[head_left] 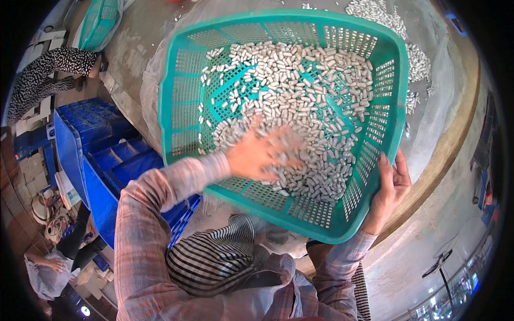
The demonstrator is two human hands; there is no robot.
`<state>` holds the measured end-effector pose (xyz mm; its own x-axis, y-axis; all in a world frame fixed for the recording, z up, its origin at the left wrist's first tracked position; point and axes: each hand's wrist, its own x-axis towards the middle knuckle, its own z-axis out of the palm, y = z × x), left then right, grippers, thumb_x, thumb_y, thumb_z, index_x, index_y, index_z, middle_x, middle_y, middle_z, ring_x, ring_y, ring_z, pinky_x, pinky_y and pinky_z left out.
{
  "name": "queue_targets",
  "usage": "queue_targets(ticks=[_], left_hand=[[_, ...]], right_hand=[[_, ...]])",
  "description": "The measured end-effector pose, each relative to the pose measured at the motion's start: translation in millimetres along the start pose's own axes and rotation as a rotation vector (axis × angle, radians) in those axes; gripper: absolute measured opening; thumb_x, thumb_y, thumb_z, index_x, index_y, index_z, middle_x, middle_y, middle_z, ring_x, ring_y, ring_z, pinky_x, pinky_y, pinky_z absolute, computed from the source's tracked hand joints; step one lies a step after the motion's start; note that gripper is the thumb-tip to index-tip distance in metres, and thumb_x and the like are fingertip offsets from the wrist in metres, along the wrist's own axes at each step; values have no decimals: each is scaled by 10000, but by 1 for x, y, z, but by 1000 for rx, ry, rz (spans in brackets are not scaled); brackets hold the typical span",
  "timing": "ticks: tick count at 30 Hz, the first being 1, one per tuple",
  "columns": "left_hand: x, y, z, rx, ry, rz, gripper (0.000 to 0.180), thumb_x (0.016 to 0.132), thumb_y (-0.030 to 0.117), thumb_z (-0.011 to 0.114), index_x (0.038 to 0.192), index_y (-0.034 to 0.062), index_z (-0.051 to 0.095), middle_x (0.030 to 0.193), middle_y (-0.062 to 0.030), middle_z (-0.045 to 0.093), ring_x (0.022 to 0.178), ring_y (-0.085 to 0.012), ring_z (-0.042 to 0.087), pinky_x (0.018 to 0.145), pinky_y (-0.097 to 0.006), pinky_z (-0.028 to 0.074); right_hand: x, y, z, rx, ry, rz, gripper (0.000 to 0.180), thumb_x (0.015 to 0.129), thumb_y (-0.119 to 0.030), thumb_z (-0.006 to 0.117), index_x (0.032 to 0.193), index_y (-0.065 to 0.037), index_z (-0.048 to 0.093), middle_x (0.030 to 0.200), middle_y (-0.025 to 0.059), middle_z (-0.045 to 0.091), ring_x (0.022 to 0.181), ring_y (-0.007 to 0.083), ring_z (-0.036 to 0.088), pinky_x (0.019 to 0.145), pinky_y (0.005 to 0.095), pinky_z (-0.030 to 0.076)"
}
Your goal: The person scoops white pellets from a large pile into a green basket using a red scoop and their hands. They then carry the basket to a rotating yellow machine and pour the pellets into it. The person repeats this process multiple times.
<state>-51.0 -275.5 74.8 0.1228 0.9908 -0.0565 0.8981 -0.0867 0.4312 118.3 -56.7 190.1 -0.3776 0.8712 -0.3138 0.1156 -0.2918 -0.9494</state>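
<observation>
A teal plastic basket [169,109] with slotted walls and a mesh bottom takes up the middle of the view, tilted a little. Many small whitish-grey, capsule-shaped pieces [297,88] lie spread over its bottom, thinner at the left, where the mesh shows through. My left hand [254,152] reaches in over the near wall, fingers spread and blurred by motion, among the pieces at the near middle. My right hand [391,187] grips the basket's near right corner, its thumb on the outer wall and its fingers curled around the edge.
More such loose pieces [377,16] lie on the grey table past the basket's far right corner. Blue plastic crates [96,155] stand to the left. A second teal basket [99,24] is at the far left, near a person in spotted clothing [53,64].
</observation>
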Motion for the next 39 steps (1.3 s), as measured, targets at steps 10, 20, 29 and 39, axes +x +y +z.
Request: queue_targets(ticks=[10, 20, 29, 39], left_hand=[[83, -83, -22, -91, 866, -451, 489, 778, 388, 658, 1194, 148, 566, 1209, -159, 512, 1113, -371, 456, 938, -517, 340], [-57, -3, -23, 5, -107, -188, 684, 817, 526, 567, 1439, 356, 338, 1564, -27, 153, 1434, -354, 75, 1062, -696, -2], [136, -4, -25, 45, 514, -753, 647, 915, 437, 475, 1471, 176, 274, 1491, -187, 254, 1366, -441, 192, 1078, -643, 103], [-38, -29, 5, 164, -96, -187, 604, 881, 411, 506, 1442, 238, 362, 1551, -95, 197, 1411, -424, 119, 1117, -599, 17]], right_hand=[[-20, -26, 27, 40, -63, -49, 403, 834, -20, 677, 1200, 92, 552, 680, -12, 636, 559, -17, 452, 536, 139, 295], [-34, -26, 24, 38, -150, -62, 517, 822, 50, 644, 1315, 45, 492, 808, -38, 625, 566, -27, 414, 511, 140, 273], [-36, -6, 16, 51, -124, -37, 513, 811, 82, 620, 1308, 50, 496, 785, -69, 567, 573, -27, 354, 518, 126, 259], [-26, 6, -12, 266, -116, 52, 532, 803, 106, 636, 1311, 42, 493, 835, -43, 629, 621, -33, 429, 563, 114, 324]])
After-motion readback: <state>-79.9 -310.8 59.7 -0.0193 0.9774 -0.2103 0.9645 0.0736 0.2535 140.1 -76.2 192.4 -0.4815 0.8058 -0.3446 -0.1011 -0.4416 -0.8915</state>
